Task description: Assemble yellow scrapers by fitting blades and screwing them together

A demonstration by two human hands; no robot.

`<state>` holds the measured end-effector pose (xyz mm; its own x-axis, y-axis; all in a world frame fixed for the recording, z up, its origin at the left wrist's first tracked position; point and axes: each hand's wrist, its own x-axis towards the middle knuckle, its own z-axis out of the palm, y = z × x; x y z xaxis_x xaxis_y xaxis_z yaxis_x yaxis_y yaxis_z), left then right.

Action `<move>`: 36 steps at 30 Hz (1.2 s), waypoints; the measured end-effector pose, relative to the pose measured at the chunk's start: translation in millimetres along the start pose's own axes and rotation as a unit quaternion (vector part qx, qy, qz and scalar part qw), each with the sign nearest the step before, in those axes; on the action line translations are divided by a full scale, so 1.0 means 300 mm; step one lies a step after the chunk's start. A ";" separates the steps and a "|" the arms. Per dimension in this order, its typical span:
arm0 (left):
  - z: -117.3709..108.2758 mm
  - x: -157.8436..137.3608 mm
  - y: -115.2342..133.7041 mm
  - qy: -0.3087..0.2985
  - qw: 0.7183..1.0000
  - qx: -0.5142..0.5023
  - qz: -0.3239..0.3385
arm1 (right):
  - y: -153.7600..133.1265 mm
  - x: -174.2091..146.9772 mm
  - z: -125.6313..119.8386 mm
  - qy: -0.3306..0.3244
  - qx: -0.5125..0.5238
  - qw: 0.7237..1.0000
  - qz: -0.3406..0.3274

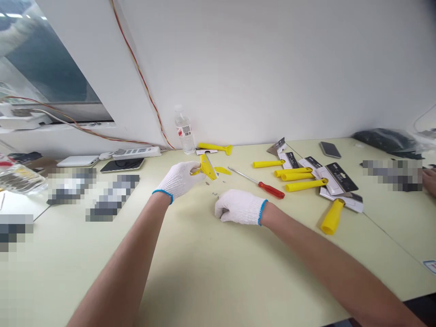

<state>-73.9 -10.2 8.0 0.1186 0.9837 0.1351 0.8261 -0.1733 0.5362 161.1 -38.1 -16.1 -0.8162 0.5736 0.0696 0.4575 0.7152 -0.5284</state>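
Note:
My left hand (181,178), in a white knit glove with a blue cuff, is closed on a yellow scraper head (208,167) with a metal blade along one edge. It holds this piece tilted above the table. My right hand (240,206), gloved the same way, rests low with its fingers curled together; whatever they may hold is hidden. Right by its fingertips lie tiny metal screws (215,194). A loose curved yellow plastic piece (223,170) lies just beyond the scraper head. Beside it, a screwdriver (271,190) with a red handle points toward the left hand.
Several yellow handles (304,185) with carded blades (337,178) spread over the right side. Another yellow scraper (216,148) lies by a water bottle (184,130) at the wall. Phones (122,165) and a power strip (141,152) stand left. Another person's hand (429,179) shows far right.

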 end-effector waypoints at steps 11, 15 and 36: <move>0.011 0.007 -0.016 -0.009 1.000 0.021 0.006 | 0.001 0.029 0.008 -0.064 0.031 0.996 0.049; 0.010 0.003 -0.004 -0.011 1.000 0.003 -0.003 | 0.017 0.019 -0.048 -0.020 -0.012 0.996 0.086; 0.080 -0.026 0.105 -0.027 0.998 -0.018 0.062 | 0.115 0.055 -0.087 0.155 -0.060 0.959 0.231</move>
<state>-35.4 -22.2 3.9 0.2486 0.9556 0.1583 0.7833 -0.2945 0.5475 172.6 6.6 -11.1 -0.3803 0.9183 0.1099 0.7975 0.3858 -0.4639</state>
